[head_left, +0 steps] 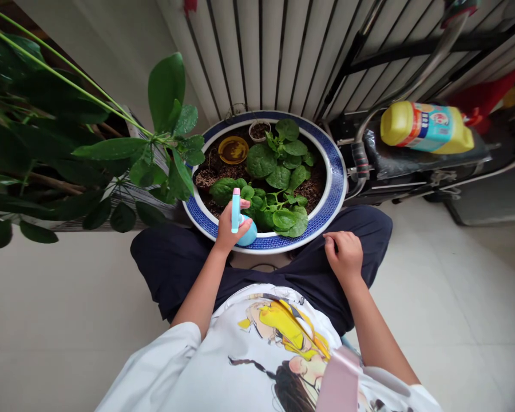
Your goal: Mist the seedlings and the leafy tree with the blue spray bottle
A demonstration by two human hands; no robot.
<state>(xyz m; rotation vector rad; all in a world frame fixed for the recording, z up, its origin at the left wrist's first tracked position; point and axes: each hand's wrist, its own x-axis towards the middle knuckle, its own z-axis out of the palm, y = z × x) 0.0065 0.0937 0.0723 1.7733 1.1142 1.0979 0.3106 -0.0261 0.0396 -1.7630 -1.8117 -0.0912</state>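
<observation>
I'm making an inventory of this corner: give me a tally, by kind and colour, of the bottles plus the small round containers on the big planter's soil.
Blue spray bottle, in the left hand: 1
Yellow bottle: 1
Small white pot: 1
Yellowish round dish: 1
Total: 4

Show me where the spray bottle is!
In the head view, the spray bottle is in the person's left hand, at the near left rim of the round pot, beside green leaves.

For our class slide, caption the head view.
Left hand holds a blue spray bottle beside leafy plants in a planter.
</observation>
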